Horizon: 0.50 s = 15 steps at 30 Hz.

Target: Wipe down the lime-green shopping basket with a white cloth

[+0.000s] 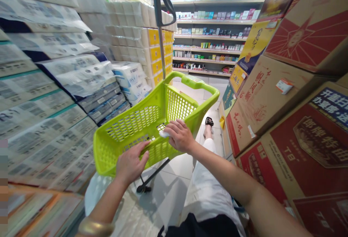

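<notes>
A lime-green plastic shopping basket (130, 128) on a wheeled frame stands tilted in a shop aisle in front of me. My left hand (132, 164) lies flat with spread fingers against the basket's near wall. My right hand (179, 135) is curled over the basket's near rim, pressing a small white cloth or tissue (164, 133) against it. The basket's grey pull handle (164, 10) rises behind it. My leg in white trousers and a dark sandal (209, 121) shows below the right arm.
Stacked packs of tissue paper (54, 95) wall the left side. Large cardboard cartons (293, 95) with red print lean in on the right. Shelves of small goods (212, 34) close the far end. Pale floor tiles (163, 200) run down the narrow aisle.
</notes>
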### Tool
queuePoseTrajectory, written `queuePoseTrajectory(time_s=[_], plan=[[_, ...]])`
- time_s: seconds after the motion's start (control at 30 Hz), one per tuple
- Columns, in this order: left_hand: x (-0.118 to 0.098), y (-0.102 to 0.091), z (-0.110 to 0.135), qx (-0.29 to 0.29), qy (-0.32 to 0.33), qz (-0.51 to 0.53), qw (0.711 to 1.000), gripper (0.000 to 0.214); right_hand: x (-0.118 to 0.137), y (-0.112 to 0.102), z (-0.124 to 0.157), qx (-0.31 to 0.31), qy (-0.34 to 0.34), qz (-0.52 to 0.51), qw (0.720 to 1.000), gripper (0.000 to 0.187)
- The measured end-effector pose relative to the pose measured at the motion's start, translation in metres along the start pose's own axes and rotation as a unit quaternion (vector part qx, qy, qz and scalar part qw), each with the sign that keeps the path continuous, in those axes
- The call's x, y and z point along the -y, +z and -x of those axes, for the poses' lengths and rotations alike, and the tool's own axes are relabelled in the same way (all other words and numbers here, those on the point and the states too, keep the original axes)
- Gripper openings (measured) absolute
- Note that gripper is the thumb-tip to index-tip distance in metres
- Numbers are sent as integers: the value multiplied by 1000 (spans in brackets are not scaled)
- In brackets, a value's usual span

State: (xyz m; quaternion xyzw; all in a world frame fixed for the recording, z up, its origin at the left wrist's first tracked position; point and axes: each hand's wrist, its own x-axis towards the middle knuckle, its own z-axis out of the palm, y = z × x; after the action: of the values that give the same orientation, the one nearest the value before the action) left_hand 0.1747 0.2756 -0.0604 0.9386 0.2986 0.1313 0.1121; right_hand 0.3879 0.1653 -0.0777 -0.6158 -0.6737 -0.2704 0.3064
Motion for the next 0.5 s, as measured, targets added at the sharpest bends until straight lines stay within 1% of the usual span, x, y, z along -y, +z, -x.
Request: queuePoseTrajectory(time_s=[0.07,0.13,0.2,0.23,0.3,0.4,0.43,0.5], plan=[[0,0,1,-1,-1,-2,1000,46,-19,-14,1,-13,17,22,1000,28],[-1,1,2,-5,-3,-4,1000,46,-33,-28,1,-28,68,42,996,27],[-3,1,2,-11,-3,-4,1000,46,-35,-34,1,-37,116,51,991,27],[-4,1,2,-14,-3,-4,1000,46,-30,-33,1,-37,125,48,990,27],[-6,1,1,-19,0,-1,1000,45,-14,-25,1,-20,98,32,994,28],[-5,0,0,-30,8,6,999,43,6,-10,-1,23,20,3,1000,28],[-5,0,1,-35,10,8,999,42,7,-9,-2,34,6,0,999,28],[-3,-1,1,-38,7,9,999,40,-4,-16,-4,42,7,9,999,26]])
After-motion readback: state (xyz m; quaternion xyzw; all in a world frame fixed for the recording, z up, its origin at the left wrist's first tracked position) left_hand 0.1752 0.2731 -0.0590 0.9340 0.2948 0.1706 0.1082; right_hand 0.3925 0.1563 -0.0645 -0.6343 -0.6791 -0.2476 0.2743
